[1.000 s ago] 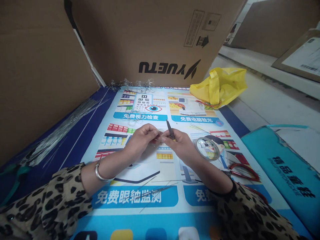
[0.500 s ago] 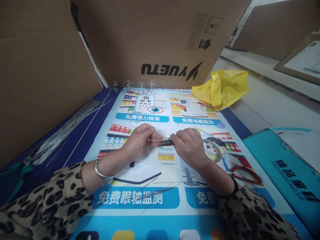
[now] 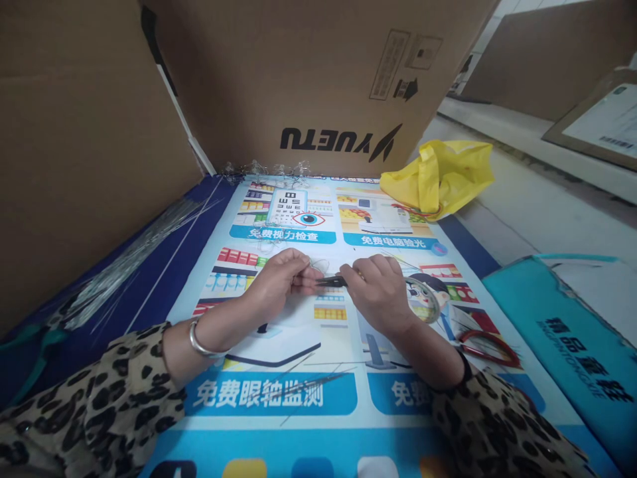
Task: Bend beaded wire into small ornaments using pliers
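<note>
My left hand is closed in a pinch on a thin wire, whose fine loop rises just past the fingertips. My right hand is wrapped round dark-jawed pliers. Their tips point left and meet the wire at my left fingertips; the handles are mostly hidden in my palm. Beside my right wrist lies a roll of clear tape. Several loose straight wires lie on the printed sheet below my hands.
Bent wire pieces sit by the cardboard box at the back. A bundle of wires and green-handled pliers lie left. To the right are a yellow bag, a red-handled tool and a teal box.
The plier jaws have turned slightly and look more closed at my left fingertips. Both hands stay in nearly the same place.
</note>
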`<action>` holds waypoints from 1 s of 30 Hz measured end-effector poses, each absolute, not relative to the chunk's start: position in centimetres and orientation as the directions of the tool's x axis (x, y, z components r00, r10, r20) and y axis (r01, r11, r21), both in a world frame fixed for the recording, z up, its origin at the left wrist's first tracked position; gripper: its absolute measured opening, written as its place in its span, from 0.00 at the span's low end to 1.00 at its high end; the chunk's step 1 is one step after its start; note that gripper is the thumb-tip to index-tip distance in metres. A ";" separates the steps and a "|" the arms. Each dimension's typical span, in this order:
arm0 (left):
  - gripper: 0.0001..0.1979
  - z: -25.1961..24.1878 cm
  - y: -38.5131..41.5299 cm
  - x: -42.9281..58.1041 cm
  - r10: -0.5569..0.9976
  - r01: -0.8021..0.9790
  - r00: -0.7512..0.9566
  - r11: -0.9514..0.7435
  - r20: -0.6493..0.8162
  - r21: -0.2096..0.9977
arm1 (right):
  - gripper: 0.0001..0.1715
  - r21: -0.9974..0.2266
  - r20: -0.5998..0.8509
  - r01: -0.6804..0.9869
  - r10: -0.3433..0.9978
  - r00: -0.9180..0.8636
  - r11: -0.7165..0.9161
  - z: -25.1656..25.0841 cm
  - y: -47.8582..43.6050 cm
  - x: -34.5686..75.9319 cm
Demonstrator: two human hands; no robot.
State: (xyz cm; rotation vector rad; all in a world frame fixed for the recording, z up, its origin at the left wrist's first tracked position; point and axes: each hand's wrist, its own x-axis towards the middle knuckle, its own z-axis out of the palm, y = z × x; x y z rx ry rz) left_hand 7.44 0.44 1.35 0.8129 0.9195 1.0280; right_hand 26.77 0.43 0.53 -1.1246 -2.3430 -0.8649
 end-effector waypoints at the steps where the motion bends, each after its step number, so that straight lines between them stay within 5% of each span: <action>1: 0.06 1.4 0.4 7.4 0.941 -0.339 0.234 0.313 -0.243 0.887 | 0.07 0.358 0.585 0.798 0.549 -0.596 0.485 0.5 0.4 26.8; 30: 0.06 2.0 0.1 7.6 0.923 -0.302 0.249 0.363 -0.295 0.881 | 0.08 0.394 0.564 0.782 0.546 -0.620 0.482 0.7 0.2 26.6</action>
